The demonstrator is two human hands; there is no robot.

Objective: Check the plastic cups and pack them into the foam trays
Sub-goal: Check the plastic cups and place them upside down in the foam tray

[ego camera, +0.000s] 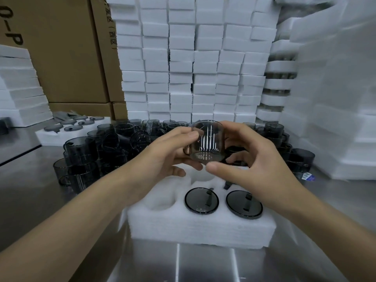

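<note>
Your left hand (pixel 171 152) and right hand (pixel 256 161) grip the cup (pixel 207 141) in curled fingers above the foam tray (pixel 203 226) — turn it slowly, scan for flaws, then seat it in an empty pocket (pixel 161 201).

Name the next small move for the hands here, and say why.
Probably lower the cup, gripped by the left hand and right hand, into the empty pocket just below it in the foam tray: two packed cups already sit in the near row, and that pocket is free.
</note>
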